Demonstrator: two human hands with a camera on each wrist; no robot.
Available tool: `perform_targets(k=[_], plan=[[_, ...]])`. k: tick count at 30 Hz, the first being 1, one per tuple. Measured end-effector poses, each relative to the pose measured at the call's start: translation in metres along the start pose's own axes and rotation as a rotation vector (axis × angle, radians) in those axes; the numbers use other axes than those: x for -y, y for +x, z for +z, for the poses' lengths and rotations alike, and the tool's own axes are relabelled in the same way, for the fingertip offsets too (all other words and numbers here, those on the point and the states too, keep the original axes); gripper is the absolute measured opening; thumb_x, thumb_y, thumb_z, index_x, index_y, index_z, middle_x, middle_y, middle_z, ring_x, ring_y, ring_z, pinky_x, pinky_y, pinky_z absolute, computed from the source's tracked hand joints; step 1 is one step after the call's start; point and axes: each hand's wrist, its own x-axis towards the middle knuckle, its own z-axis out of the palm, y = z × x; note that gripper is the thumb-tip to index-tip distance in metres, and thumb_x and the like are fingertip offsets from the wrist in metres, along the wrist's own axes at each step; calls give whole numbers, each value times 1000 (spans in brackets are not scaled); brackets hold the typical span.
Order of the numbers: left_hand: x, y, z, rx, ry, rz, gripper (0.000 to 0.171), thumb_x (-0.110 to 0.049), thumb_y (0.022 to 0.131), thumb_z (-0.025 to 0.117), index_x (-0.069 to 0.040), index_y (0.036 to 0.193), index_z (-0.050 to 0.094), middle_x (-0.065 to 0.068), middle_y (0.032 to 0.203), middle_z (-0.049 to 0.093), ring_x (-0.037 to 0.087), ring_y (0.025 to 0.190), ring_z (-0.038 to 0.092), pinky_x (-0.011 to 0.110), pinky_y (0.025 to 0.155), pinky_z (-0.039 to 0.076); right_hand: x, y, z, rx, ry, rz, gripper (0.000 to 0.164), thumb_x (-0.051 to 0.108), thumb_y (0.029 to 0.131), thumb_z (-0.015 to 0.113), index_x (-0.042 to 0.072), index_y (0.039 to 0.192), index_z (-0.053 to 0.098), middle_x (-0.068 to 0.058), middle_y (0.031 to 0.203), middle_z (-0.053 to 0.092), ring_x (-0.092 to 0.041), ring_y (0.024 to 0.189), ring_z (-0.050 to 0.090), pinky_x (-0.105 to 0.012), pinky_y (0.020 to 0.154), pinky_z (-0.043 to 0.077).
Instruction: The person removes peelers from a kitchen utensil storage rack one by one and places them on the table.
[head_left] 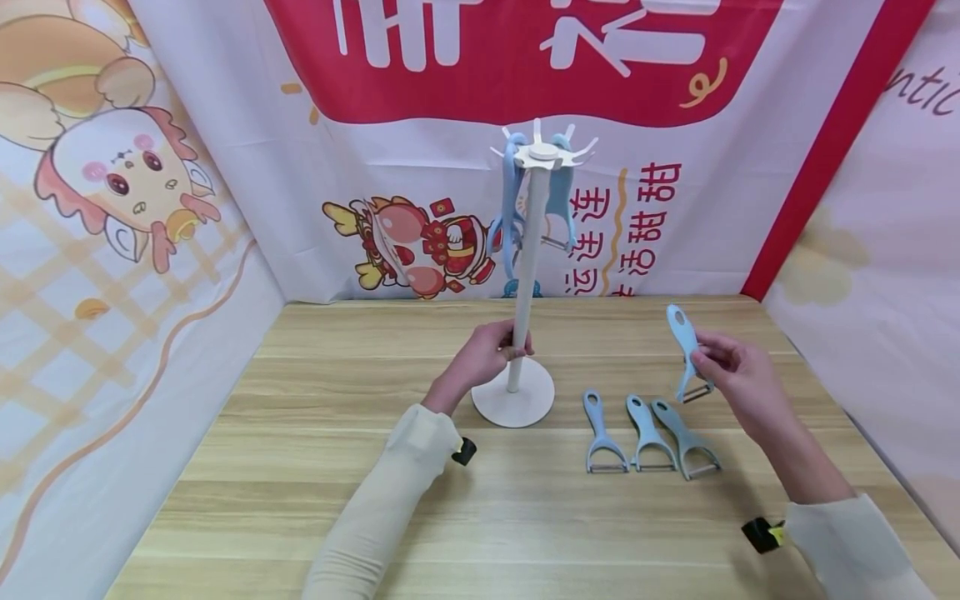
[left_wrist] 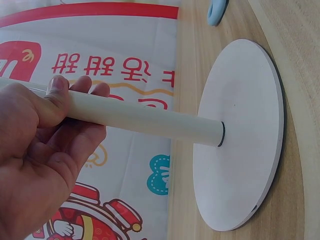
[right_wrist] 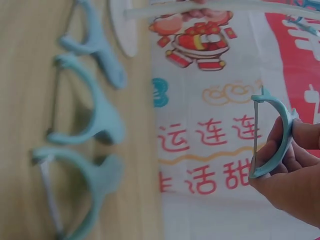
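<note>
My left hand (head_left: pixel 491 354) grips the white pole (head_left: pixel 531 250) of an upright rack, low down above its round base (head_left: pixel 517 408). In the left wrist view the fingers and thumb wrap that pole (left_wrist: pixel 150 120). To the right, my right hand (head_left: pixel 738 379) pinches a light blue peeler (head_left: pixel 684 337) above the table, its handle hole upward and its blade low. The right wrist view shows this peeler (right_wrist: pixel 285 130) between thumb and fingers. On the rack's hooked top (head_left: pixel 542 152) hang blue peelers (head_left: pixel 510 192), partly hidden behind the pole.
Three more peelers lie side by side on the wooden table (head_left: pixel 337 433) right of the base: a blue one (head_left: pixel 597 429), a light blue one (head_left: pixel 647 429) and a greener one (head_left: pixel 681 433). A printed cloth wall (head_left: pixel 300 208) stands behind the table.
</note>
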Motion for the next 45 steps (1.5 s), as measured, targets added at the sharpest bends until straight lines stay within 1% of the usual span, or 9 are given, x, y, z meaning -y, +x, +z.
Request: perform_targets(k=[2,4,6,10,18,26,31,36,45], plan=[[0,0,0,-2,1,2,14,-1,98,58,-14,100,64,2,101,69,19,102,68,48,104,52,-6,-2,-3,7,-75,22,46,12,100,60,-11,138,48,20,91,66,3,81,62,-9,75,54],[-1,0,-1,-3,3,5,14,-2,98,58,-14,100,64,2,100,69,19,102,68,48,104,52,-12,-3,-5,21,-142,44,50,14,101,58,-16,139,44,22,91,64,4,82,60,-10,74,54],[-2,0,-1,-5,3,7,14,-2,98,58,-14,99,64,2,100,69,19,101,68,48,104,52,-18,-5,-8,29,-199,66,52,16,101,58,-16,139,43,24,91,63,6,82,58,-11,74,54],[-3,-1,-1,-5,1,3,13,-2,98,58,-14,100,64,2,100,69,19,102,68,48,104,52,-29,-7,-13,49,-252,115,51,16,102,56,-16,139,43,23,91,61,8,83,56,-13,74,53],[-2,-1,-1,-4,15,14,11,-4,98,59,-14,99,64,3,100,69,18,102,68,47,104,52,-52,-13,-18,91,-304,178,46,3,99,56,-23,134,42,7,90,64,6,78,57,-15,69,54],[-2,-2,-1,-9,27,26,9,-6,98,60,-14,98,64,4,100,69,19,101,68,47,103,53,-59,-18,-25,118,-418,209,45,4,98,56,-23,131,44,-17,99,69,2,77,58,-21,67,54],[-2,-2,-1,-5,11,5,11,-4,98,59,-14,100,64,2,100,68,19,102,67,48,104,52,-66,-20,-34,140,-438,257,47,5,99,55,-24,133,41,-19,101,69,-1,79,59,-22,70,54],[-2,-2,0,-8,23,16,10,-5,98,60,-15,98,64,1,99,69,18,102,68,47,103,53,-74,-22,-39,135,-434,268,47,5,97,55,-25,132,41,-21,101,70,0,78,59,-21,71,53],[-3,-2,-1,-7,20,13,10,-5,98,60,-15,97,64,1,99,69,18,102,68,48,103,52,-90,-24,-44,140,-449,276,39,1,94,58,-25,123,50,-15,94,70,-2,76,57,-22,66,52]])
